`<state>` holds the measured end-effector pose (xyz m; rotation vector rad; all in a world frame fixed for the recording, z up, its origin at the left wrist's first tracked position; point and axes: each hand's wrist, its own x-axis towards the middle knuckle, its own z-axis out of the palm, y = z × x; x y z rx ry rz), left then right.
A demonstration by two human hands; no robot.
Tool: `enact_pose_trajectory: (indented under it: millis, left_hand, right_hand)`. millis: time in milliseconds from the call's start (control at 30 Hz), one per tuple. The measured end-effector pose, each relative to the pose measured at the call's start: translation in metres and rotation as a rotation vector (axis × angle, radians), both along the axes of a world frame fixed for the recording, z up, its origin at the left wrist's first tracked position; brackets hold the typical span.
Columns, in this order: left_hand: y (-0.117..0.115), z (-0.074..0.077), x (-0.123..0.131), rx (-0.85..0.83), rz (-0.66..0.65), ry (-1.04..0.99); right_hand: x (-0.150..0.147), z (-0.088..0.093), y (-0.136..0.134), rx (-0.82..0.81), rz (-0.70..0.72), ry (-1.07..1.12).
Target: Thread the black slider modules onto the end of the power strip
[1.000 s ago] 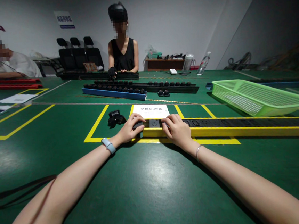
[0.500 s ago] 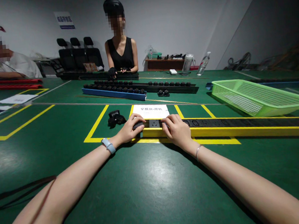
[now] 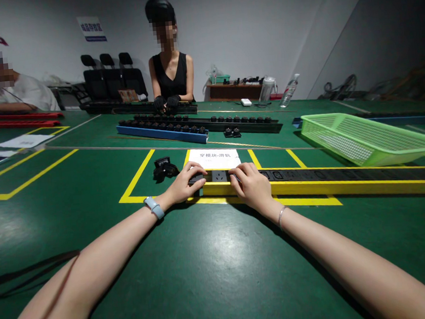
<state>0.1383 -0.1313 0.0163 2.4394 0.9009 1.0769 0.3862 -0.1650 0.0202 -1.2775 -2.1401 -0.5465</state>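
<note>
A long yellow rail (image 3: 334, 186) lies across the green table (image 3: 214, 268) and carries a row of black socket modules (image 3: 303, 174). My left hand (image 3: 185, 183) is curled over a dark module (image 3: 198, 178) at the rail's left end. My right hand (image 3: 251, 185) rests on top of the rail just right of a grey socket module (image 3: 220, 175), fingers bent down onto it. A few loose black modules (image 3: 164, 168) lie left of my left hand. A white paper label (image 3: 214, 158) lies just behind the rail.
A green plastic basket (image 3: 363, 136) sits at the right. Further back lie a blue rail (image 3: 161, 132) and a black rail (image 3: 246, 123) with modules. A person in black gloves stands across the table; another person leans in at far left. A black strap (image 3: 29, 275) lies near left.
My hands have stayed in place on the rail. The person across the table has straightened up and brought both gloved hands together on the far rail.
</note>
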Motion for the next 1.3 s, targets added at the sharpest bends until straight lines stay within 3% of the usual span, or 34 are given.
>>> enact_pose_trajectory:
  millis: [1300]
  left_hand:
    - [-0.0008, -0.0011, 0.0019, -0.024, 0.015, 0.042]
  right_hand:
    - [0.0000, 0.0008, -0.0012, -0.017, 0.005, 0.006]
